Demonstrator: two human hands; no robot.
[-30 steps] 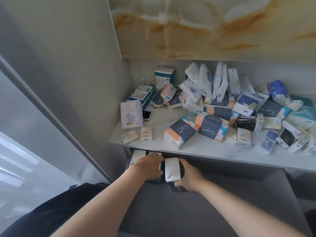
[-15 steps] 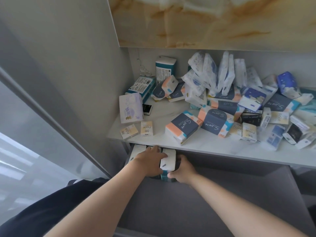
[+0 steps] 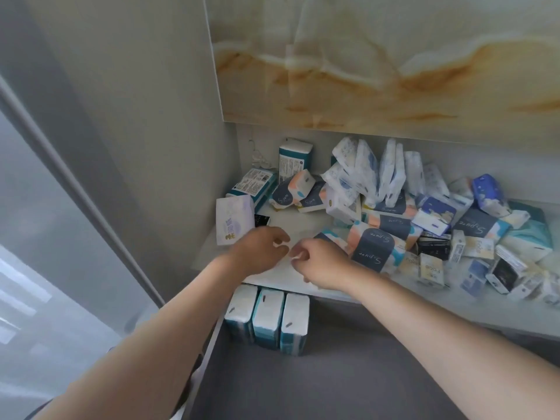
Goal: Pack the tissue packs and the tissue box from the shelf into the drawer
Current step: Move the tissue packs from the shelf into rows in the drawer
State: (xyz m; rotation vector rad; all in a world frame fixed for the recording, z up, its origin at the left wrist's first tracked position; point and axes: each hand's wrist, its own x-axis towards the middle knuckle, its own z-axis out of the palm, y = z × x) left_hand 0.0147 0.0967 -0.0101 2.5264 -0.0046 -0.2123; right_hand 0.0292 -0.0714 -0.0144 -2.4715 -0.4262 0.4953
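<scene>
Three white-and-teal tissue packs (image 3: 268, 316) stand side by side in the back left corner of the grey drawer (image 3: 348, 377). Above it, the white shelf (image 3: 303, 224) carries a heap of tissue packs, among them a navy-and-orange pack (image 3: 375, 247) and a pale purple pack (image 3: 235, 219). My left hand (image 3: 260, 250) and my right hand (image 3: 321, 262) hover close together over the shelf's front left part, fingers loosely curled, with nothing visible in them. They hide what lies beneath them.
A teal box (image 3: 253, 184) lies at the shelf's back left beside an upright teal pack (image 3: 294, 157). A grey wall panel (image 3: 136, 147) closes the left side. A marbled cabinet front (image 3: 394, 62) overhangs the shelf. Small packs crowd the shelf's right end (image 3: 500, 274).
Both hands have let go of the packs in the drawer and risen onto the shelf's front left. The third teal pack now stands next to the other two.
</scene>
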